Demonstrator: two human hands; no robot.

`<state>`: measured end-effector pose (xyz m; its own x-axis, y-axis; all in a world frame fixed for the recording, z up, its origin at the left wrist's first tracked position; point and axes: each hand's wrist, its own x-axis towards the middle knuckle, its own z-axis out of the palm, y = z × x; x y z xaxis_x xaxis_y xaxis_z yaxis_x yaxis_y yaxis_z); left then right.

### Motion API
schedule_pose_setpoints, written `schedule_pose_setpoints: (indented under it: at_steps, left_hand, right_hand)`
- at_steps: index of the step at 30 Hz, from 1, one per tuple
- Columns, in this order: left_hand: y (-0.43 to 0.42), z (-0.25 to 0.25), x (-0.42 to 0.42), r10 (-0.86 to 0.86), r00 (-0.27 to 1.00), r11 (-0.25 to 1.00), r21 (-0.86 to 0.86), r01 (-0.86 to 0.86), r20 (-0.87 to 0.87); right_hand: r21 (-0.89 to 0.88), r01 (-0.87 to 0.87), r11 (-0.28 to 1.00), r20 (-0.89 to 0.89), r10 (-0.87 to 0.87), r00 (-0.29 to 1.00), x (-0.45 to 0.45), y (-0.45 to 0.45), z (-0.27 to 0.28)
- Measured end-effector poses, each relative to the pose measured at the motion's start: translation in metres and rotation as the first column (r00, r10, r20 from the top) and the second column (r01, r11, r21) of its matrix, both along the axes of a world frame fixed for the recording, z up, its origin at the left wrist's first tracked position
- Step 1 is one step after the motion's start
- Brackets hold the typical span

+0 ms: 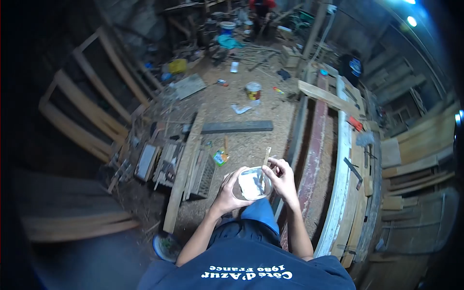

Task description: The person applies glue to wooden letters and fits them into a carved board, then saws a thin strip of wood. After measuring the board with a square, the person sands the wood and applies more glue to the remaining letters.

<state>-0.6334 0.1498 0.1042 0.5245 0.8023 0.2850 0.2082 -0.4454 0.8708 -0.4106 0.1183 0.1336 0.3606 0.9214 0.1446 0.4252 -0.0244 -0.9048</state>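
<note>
A clear tub (pixel 251 184) with white contents is held in front of my body. My left hand (pixel 229 192) wraps round the tub's left side and underside. At its right rim, my right hand (pixel 282 178) pinches a thin wooden stick (pixel 267 157). The stick's lower end reaches down into the tub, and its upper end points away from me. Whether the stick touches the white contents is hard to tell.
Long planks and beams (pixel 342 183) run along the right, with a red tool (pixel 355 123) on them. A plank (pixel 186 169) leans at the left. A paint bucket (pixel 253 91) stands ahead. Two people (pixel 262 9) are farther back.
</note>
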Motion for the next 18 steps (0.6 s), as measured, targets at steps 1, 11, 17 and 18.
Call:
schedule_pose_setpoints:
  at_steps: [1, 11, 17, 18]
  left_hand:
    - [-0.010, 0.008, -0.015, 0.039, 0.999, 0.999, -0.011, -0.039, 0.005]
    - [-0.061, 0.001, -0.081, 0.378, 0.880, 0.925, -0.142, -0.351, 0.288]
    - [-0.082, 0.015, -0.082, 0.415, 0.865, 0.909, -0.080, -0.410, 0.283]
    - [-0.082, 0.014, -0.083, 0.415, 0.888, 0.906, -0.002, -0.423, 0.200]
  right_hand:
    - [0.020, -0.056, 0.998, -0.004, 0.056, 0.998, -0.015, 0.002, 0.003]
    - [0.341, -0.445, 0.828, 0.290, 0.358, 0.887, -0.087, -0.036, 0.055]
    - [0.453, -0.417, 0.788, 0.305, 0.303, 0.903, -0.092, -0.045, 0.056]
    - [0.459, -0.395, 0.796, 0.278, 0.294, 0.915, -0.095, -0.045, 0.051]
